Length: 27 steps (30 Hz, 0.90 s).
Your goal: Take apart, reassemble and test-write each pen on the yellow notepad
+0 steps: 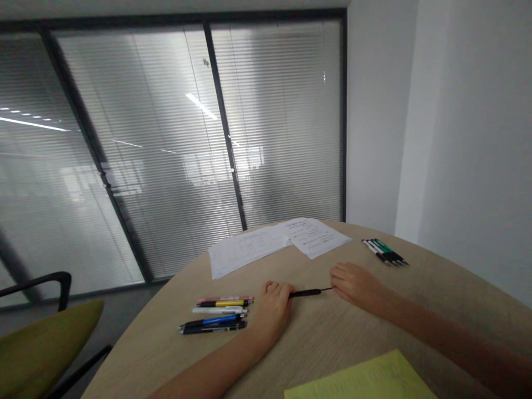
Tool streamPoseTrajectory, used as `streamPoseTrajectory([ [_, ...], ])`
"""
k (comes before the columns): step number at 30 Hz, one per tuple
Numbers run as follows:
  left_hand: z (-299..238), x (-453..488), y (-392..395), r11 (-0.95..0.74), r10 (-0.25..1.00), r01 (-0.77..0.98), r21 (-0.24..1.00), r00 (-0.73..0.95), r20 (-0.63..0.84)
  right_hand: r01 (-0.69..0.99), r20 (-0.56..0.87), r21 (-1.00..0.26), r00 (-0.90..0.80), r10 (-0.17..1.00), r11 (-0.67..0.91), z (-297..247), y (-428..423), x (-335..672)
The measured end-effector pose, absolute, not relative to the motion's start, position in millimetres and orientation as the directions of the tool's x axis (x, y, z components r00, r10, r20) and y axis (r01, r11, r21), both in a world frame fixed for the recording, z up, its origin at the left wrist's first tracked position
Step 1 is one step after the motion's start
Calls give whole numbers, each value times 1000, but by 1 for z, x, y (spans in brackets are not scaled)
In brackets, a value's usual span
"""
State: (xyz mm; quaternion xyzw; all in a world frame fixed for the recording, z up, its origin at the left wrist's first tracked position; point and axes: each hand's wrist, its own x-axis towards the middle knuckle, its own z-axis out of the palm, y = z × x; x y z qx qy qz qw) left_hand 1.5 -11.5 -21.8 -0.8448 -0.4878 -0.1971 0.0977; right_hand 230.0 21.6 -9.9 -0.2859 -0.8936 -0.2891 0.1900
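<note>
Over the middle of the table, my left hand [272, 313] is closed around one end of a black pen [305, 293], whose other end points right. A thin dark refill [327, 288] sticks out of that end, in line with the barrel. My right hand [355, 284] pinches the refill's far end, and its fingertips hide the tip. Just left of my left hand lies a row of several pens [216, 320], among them yellow, white, blue and black ones. Beyond my right hand is a group of several pens [384, 252] with green, white and black parts, side by side.
Printed white sheets [249, 249] lie at the far side of the round wooden table [324, 338]. A yellow paper [361, 382] is at the near edge. A green chair [45, 349] stands at left; a glass partition with blinds [282, 122] is behind.
</note>
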Motion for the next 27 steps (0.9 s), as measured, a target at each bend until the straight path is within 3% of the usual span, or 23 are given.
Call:
streamPoseTrajectory([
  [5,-23,2,-12,-547,736,837,2,480,477,648,553,225,-700,452,728,-4,12,224],
  [9,-26,0,-11,-576,719,811,101,445,534,763,595,-49,-496,632,645,3,22,239],
  [12,-26,-2,-11,-588,721,787,185,406,562,834,497,-143,-405,767,533,3,36,255],
  [16,-23,-3,-12,-574,752,760,304,343,564,869,330,-147,-407,852,472,-8,49,268],
  [20,-20,-3,-13,-512,807,768,385,277,522,832,384,-12,-508,771,555,-23,53,270],
  [23,-19,-1,-14,-484,827,790,375,274,490,824,401,60,-537,742,564,-29,52,269],
  [27,-19,0,-15,-517,801,811,273,346,489,849,397,71,-505,766,523,-33,50,267],
])
